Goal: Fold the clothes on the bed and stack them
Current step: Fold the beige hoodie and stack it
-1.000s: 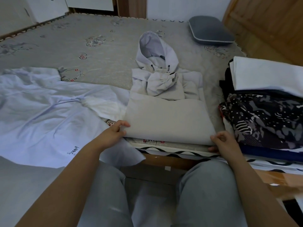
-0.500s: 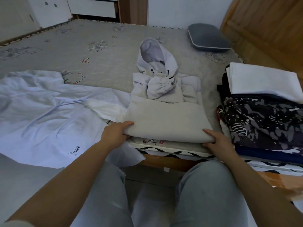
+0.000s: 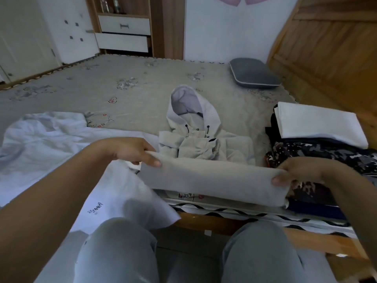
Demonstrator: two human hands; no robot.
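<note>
Grey patterned bedcover [image 3: 142, 94] is stretching back to a white wall, with much of its surface lying bare beyond the hoodie [image 3: 204, 160]. Hoodie is lying near the bed's front edge, hood pointing away, its lower half lifted clear of the cover as a folded panel. Left hand [image 3: 132, 150] is pinching the panel's left corner, thumb on the near face; right hand [image 3: 302, 170] is gripping the right corner the same way. Fabric is looking thick, matte, pale beige, the panel's lower edge hanging straight. Sleeves are lying bunched across the chest, two dark drawstring tips showing under the hood.

Just left of the hoodie, a thin white garment [image 3: 51, 156] is lying crumpled and spilling over the bed edge, small print on it not readable. Right of the hoodie, a stack of folded clothes [image 3: 318, 139] is sitting close, white piece on top, dark patterned ones beneath; its right side is cut off. Beyond the hoodie to the right, a grey pillow [image 3: 255, 72] is resting beside the wooden headboard [image 3: 326, 48]. Fingers behind the panel are hidden.
</note>
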